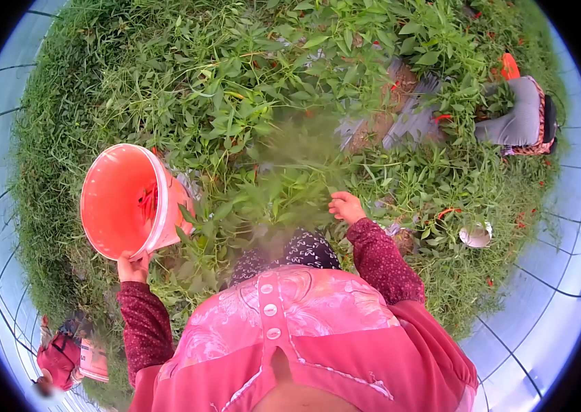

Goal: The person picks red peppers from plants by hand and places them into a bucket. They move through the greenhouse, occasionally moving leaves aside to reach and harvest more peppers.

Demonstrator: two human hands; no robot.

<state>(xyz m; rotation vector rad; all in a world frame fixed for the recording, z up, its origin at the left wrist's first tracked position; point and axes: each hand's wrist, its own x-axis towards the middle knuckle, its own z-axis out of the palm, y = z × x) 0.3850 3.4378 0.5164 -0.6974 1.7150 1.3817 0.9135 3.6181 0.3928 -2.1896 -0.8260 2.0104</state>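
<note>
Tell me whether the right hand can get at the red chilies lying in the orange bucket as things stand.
Probably yes. The orange bucket, held at its rim by the left hand, tilts its open mouth up, chilies exposed. The right hand is in the plants, and only leaves lie between.

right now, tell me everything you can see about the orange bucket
The bucket looks like smooth orange plastic with a paler rim. It is round, tilted on its side so its open mouth faces the camera, and sits among green plants on the person's left. A few slim red pieces, probably peppers, lie inside. The left hand grips its lower rim from below; leaves press against its right side.
</note>
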